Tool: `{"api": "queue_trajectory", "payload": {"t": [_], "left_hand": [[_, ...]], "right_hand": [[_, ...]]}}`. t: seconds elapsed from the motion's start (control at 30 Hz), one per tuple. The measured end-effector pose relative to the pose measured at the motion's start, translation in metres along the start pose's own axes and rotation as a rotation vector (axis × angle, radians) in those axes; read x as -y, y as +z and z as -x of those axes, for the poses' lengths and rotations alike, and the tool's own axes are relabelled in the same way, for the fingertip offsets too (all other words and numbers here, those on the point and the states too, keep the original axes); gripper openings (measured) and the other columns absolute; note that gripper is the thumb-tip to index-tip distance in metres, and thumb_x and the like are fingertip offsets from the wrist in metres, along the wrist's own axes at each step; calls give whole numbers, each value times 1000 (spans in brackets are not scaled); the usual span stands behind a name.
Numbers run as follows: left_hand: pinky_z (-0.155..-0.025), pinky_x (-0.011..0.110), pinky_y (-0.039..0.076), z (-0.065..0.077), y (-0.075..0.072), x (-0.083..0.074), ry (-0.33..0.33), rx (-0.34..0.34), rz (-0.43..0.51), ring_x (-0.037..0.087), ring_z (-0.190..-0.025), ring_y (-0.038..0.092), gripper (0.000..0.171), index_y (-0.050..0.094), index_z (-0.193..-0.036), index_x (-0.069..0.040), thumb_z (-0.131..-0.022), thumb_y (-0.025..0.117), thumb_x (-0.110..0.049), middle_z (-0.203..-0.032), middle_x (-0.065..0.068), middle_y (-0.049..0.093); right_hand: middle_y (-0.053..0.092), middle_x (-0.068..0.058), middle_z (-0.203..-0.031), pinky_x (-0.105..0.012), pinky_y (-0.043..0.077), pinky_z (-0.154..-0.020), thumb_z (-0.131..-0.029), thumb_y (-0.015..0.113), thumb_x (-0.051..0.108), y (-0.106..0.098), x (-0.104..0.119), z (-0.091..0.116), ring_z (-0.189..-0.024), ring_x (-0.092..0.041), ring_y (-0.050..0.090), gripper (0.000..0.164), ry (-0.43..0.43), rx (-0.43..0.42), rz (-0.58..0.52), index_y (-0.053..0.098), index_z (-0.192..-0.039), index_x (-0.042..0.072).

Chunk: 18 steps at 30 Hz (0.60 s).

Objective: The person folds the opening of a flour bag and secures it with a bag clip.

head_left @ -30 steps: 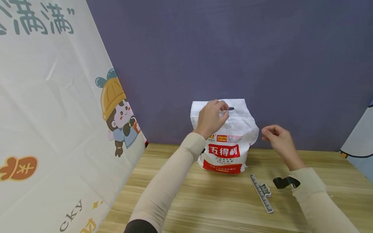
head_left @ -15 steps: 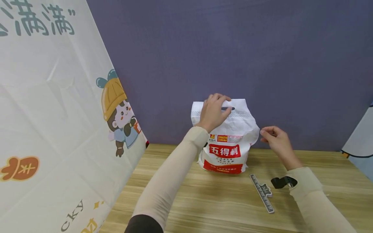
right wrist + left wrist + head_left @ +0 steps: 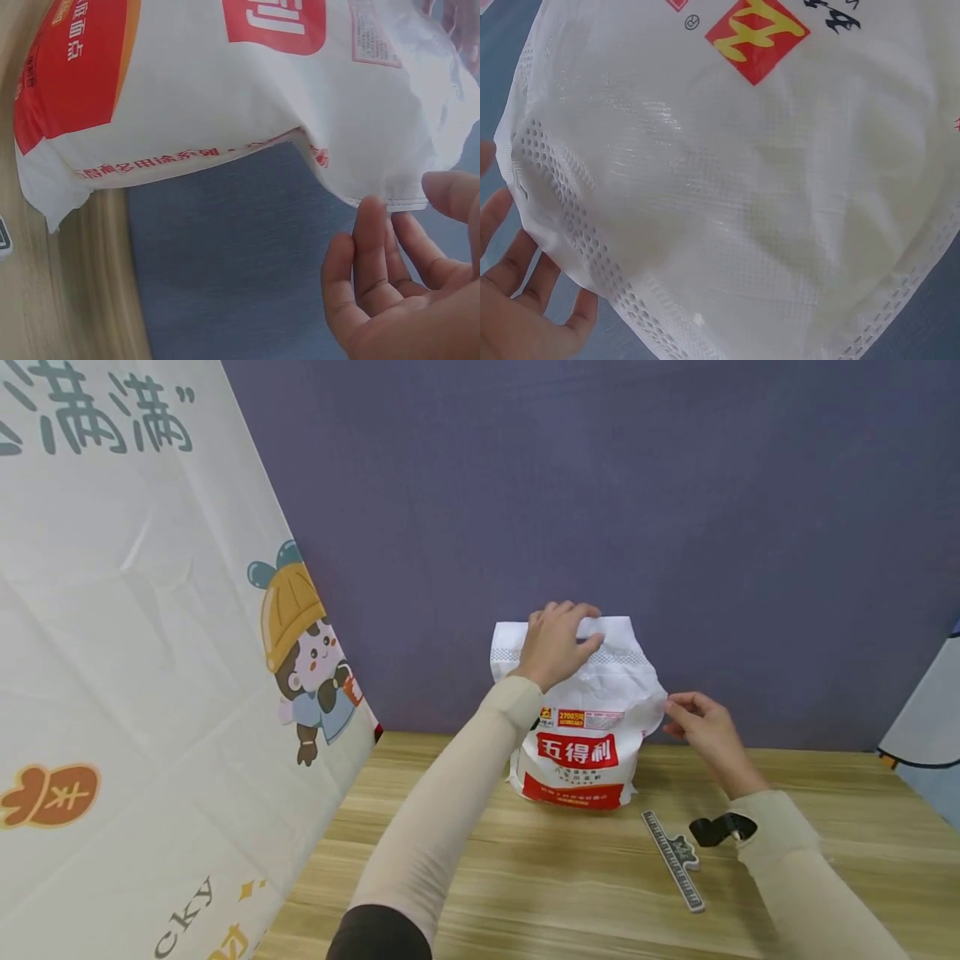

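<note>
A white woven flour bag [image 3: 577, 693] with red panels and printed characters stands upright against the back wall. At its top edge, near the handle slot, is my left hand [image 3: 558, 643], thumb spread from the fingers. Several left fingertips [image 3: 525, 244] touch the perforated top border in the left wrist view. Beside the bag's upper right edge is my right hand [image 3: 701, 727]. Its fingertips [image 3: 369, 214] meet the stitched seam in the right wrist view, with the thumb apart from the fingers. A long grey clip [image 3: 675, 860] with a bear-shaped handle lies in front of the bag.
The wood-grain table [image 3: 540, 893] runs up to a dark blue-grey cloth wall [image 3: 450, 485]. On the left hangs a white printed sheet [image 3: 150, 677]. A pale panel with a black edge [image 3: 926, 710] stands at the far right.
My left hand has spread its fingers and shifted slightly right along the bag's top. The right hand has moved left until its fingertips meet the bag's edge. The clip has stayed put.
</note>
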<state>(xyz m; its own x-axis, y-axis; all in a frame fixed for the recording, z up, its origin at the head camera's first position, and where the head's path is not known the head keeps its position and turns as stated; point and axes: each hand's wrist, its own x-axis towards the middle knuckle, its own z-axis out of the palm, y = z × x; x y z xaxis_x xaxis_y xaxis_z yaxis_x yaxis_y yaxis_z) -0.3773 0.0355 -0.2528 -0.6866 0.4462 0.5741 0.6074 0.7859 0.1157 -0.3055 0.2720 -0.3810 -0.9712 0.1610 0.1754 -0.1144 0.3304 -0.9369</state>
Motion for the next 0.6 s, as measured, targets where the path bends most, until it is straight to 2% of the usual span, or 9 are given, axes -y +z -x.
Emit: {"api": "queue_trajectory", "payload": {"t": [0.23, 0.47, 0.6], "left_hand": [[-102, 38, 42, -4, 0, -3, -12, 38, -7, 14, -118, 57, 41, 62, -136, -29, -99, 63, -47, -129, -7, 66], [-100, 36, 41, -8, 0, -7, -36, 84, -41, 13, -117, 55, 46, 60, -141, -28, -99, 63, -49, -130, -7, 64], [-97, 35, 41, -9, 2, -8, -49, 96, -52, 12, -117, 55, 48, 61, -140, -28, -98, 65, -49, -130, -7, 64]], "right_hand": [[61, 17, -90, -20, 58, -77, -104, 59, 35, 6, -5, -5, -78, -1, 65, 46, 30, 23, -69, 53, -130, -3], [60, 13, -87, -19, 58, -74, -103, 62, 33, 6, -10, -7, -75, -1, 62, 27, 51, 48, -197, 58, -116, 10], [59, 12, -88, -18, 57, -74, -102, 63, 34, 6, -11, -7, -76, -2, 61, 23, 59, 76, -240, 58, -113, 15]]}}
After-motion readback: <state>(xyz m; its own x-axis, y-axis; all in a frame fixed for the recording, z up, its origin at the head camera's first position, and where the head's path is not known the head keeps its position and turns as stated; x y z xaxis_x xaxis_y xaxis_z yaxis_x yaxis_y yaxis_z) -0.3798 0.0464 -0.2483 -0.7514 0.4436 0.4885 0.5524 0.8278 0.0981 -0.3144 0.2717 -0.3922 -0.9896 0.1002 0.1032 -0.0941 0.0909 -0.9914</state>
